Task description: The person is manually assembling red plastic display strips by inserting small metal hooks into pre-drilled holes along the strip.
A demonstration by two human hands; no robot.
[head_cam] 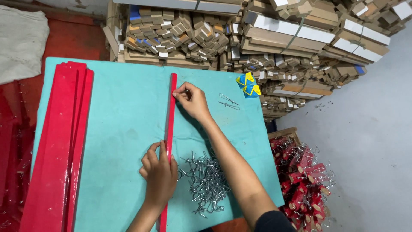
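A single long red strip [170,124] lies lengthwise down the middle of the teal table cover [120,111], running from near its far edge to the near edge. The left hand [159,174] rests on the strip's nearer part, fingers curled and a fingertip pressed flat on the red surface, holding it down rather than gripping around it. The right hand [192,99] sits at the farther part, thumb and forefinger pinched together against the strip's right edge; something tiny may be between them, but it is too small to tell. Just right of the left hand lies one loose heap of metal hooks [206,184], too tangled to count. Two more metal pieces [228,102] lie apart near the right hand, and beyond them two small yellow-and-blue packets [248,85]. One stack of red strips [60,146] runs along the cover's left side, at least three by their edges. Bundled wooden pieces [257,38] are piled behind the table.
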